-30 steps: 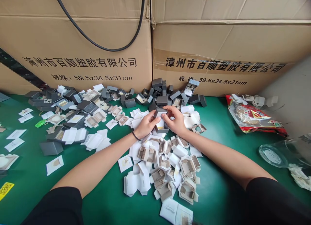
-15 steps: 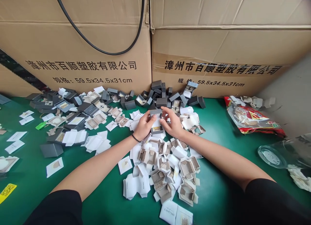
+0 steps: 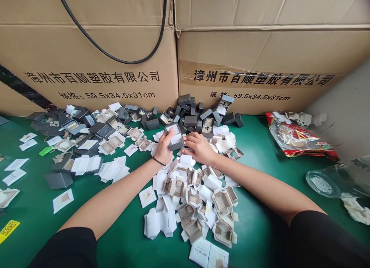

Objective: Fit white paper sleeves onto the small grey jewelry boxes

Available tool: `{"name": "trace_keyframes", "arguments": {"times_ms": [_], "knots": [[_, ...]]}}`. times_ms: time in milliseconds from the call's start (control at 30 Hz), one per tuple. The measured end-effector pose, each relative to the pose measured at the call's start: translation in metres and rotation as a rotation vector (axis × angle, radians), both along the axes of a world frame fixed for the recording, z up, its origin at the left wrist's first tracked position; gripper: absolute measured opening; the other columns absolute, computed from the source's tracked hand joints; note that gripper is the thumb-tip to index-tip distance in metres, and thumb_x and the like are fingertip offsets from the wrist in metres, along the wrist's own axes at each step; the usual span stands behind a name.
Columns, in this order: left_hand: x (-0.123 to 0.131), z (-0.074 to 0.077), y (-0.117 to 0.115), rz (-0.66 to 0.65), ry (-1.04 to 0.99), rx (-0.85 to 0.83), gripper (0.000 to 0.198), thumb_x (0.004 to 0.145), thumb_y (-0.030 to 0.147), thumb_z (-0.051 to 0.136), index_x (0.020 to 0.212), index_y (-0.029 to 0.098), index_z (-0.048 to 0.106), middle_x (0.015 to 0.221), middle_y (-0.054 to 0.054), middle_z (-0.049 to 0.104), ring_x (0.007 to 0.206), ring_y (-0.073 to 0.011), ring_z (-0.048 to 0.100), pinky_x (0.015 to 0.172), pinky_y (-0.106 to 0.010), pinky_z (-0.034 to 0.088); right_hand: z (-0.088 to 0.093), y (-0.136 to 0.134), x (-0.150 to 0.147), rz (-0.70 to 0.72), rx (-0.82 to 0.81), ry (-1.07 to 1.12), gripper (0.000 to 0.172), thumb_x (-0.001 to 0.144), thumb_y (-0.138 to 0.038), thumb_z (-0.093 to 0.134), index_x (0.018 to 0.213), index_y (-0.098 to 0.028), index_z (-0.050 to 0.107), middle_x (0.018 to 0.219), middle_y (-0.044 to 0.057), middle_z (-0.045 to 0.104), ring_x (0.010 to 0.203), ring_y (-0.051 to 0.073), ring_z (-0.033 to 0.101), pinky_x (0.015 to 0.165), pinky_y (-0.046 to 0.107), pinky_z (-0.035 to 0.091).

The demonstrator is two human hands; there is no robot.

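My left hand (image 3: 163, 147) grips a small dark grey jewellery box (image 3: 175, 140), tilted, with a white interior showing. Close against the box's right edge is my right hand (image 3: 199, 147), its fingers bent and held together; whatever lies between them is hidden. Below both hands spreads a heap of white and grey-brown folded card inserts (image 3: 190, 187). Just beyond them, a pile of dark grey boxes (image 3: 190, 120) leans near the cartons, some with their lids up.
Two large cardboard cartons (image 3: 115, 48) wall off the back, with a black cable (image 3: 127, 62) hanging in front. More dark boxes and inserts lie left (image 3: 98, 131). On the right are a red snack bag (image 3: 302, 139) and a clear plastic cup (image 3: 323, 183) on its side.
The box, earlier between both hands, is now in my left hand, shifted left and turned so its white interior shows. My right hand has come off its face and moved slightly lower.
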State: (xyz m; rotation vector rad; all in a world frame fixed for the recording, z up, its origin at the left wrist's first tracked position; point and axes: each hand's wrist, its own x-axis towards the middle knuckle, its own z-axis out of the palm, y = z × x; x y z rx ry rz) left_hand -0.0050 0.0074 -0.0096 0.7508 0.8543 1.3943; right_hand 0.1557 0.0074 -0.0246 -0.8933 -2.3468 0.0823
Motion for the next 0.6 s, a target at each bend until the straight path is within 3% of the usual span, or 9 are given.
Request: {"name": "trace_keyframes", "arguments": {"times_ms": [133, 367, 500, 600], "knots": [[0.0004, 0.0032, -0.0013, -0.010, -0.003, 0.017, 0.034, 0.071, 0.045, 0.067, 0.083, 0.018, 0.051, 0.068, 0.004, 0.059, 0.062, -0.0097, 0.059, 0.062, -0.023, 0.047, 0.0037, -0.0023, 0.0021, 0.051, 0.024, 0.156, 0.022, 0.088, -0.036, 0.048, 0.084, -0.019, 0.062, 0.097, 0.009, 0.061, 0.091, 0.020, 0.051, 0.080, 0.036, 0.044], [-0.0010, 0.0044, -0.0022, -0.038, 0.049, 0.000, 0.041, 0.075, 0.054, 0.059, 0.088, 0.015, 0.053, 0.073, -0.004, 0.066, 0.070, -0.0162, 0.065, 0.059, -0.026, 0.047, 0.0044, 0.0012, 0.0029, 0.349, -0.047, 0.000, 0.026, 0.084, -0.045, 0.055, 0.089, -0.022, 0.065, 0.087, 0.006, 0.062, 0.089, 0.019, 0.055, 0.080, 0.032, 0.047], [-0.0028, 0.0011, -0.0006, -0.048, 0.041, 0.010, 0.039, 0.076, 0.052, 0.058, 0.086, 0.015, 0.055, 0.075, -0.005, 0.068, 0.072, -0.0172, 0.066, 0.060, -0.026, 0.047, 0.0048, 0.0019, 0.0021, 0.360, -0.056, 0.155, 0.019, 0.086, -0.037, 0.054, 0.082, -0.022, 0.064, 0.088, 0.006, 0.064, 0.090, 0.018, 0.056, 0.083, 0.033, 0.048], [-0.0033, 0.0010, 0.0000, -0.061, 0.028, 0.006, 0.037, 0.075, 0.050, 0.059, 0.085, 0.014, 0.058, 0.077, -0.006, 0.069, 0.075, -0.0179, 0.066, 0.063, -0.027, 0.048, 0.0088, 0.0006, 0.0017, 0.277, -0.109, 0.343, 0.023, 0.089, -0.036, 0.049, 0.077, -0.021, 0.062, 0.091, 0.007, 0.065, 0.090, 0.017, 0.058, 0.083, 0.035, 0.048]]}}
